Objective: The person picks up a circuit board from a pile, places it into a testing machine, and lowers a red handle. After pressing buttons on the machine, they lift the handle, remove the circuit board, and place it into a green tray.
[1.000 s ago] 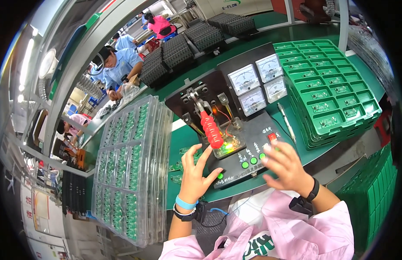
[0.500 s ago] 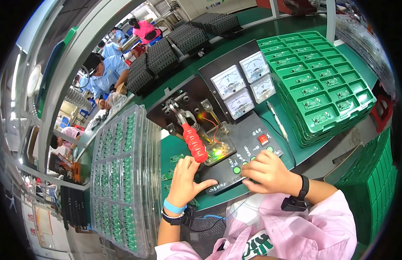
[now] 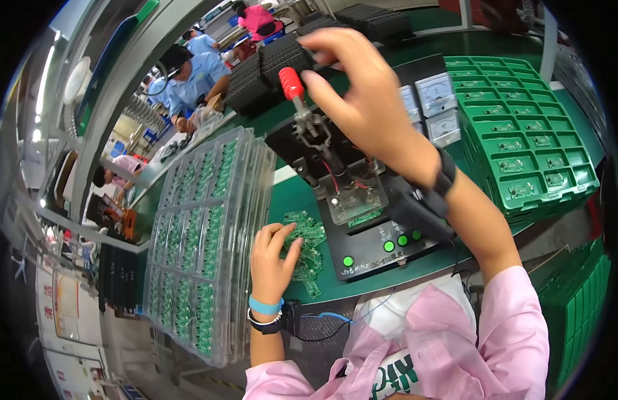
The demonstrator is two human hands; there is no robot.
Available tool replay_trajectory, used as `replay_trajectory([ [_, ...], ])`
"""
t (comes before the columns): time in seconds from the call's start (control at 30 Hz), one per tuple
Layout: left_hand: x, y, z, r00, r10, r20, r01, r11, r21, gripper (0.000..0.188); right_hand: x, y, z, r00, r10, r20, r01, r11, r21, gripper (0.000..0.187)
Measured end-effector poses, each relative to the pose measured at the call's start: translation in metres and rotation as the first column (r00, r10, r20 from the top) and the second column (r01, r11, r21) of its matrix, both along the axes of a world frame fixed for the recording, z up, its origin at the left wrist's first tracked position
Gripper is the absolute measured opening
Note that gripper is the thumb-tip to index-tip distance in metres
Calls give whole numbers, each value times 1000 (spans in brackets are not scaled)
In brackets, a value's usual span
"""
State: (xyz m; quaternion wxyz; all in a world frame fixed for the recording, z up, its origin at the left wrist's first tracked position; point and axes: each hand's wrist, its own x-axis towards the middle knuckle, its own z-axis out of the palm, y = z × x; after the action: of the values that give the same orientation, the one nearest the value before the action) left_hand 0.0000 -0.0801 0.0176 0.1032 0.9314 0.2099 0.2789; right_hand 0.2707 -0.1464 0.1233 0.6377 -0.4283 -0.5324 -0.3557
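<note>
A black test fixture [image 3: 369, 257] stands before me, with a toggle clamp whose red handle [image 3: 291, 83] points up. Beneath the clamp is a clear plate [image 3: 355, 200], and a green circuit board [image 3: 365, 218] shows at its front edge. My right hand [image 3: 369, 93] is raised beside the red handle, thumb and fingers apart, slightly blurred, with nothing seen in it. My left hand [image 3: 272, 263] reaches over a loose pile of green circuit boards [image 3: 307, 243] left of the fixture. Its fingers are bent but apart; whether the fingertips touch a board is unclear.
Stacked clear trays of circuit boards [image 3: 189, 250] stand on the left, and stacked green trays [image 3: 522, 143] on the right. White-faced meters [image 3: 437, 97] rise behind the fixture, partly behind my right arm. Black racks [image 3: 249, 83] line the back; a co-worker in blue [image 3: 195, 87] sits beyond.
The red handle has swung from low to upright. My right hand has gone from the green buttons up beside it; my left hand has left the handle for the board pile. The fixture's glow is gone.
</note>
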Motion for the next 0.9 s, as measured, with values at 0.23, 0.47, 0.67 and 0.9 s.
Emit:
replay_trajectory([
  [0.23,-3,51,-27,986,71,-148,-59,995,85,25,-38,-98,-107,812,392,433,-16,755,-655,26],
  [0.47,20,62,-31,911,56,-409,-48,998,31,26,-53,-95,-104,814,157,559,463,404,-788,27],
  [0.67,10,81,-41,943,-92,-320,164,965,205,25,-53,-87,-99,761,269,591,464,412,-784,19],
  [0.9,25,75,-36,885,42,-463,41,985,169,25,-47,-99,-105,809,213,548,387,509,-769,9],
])
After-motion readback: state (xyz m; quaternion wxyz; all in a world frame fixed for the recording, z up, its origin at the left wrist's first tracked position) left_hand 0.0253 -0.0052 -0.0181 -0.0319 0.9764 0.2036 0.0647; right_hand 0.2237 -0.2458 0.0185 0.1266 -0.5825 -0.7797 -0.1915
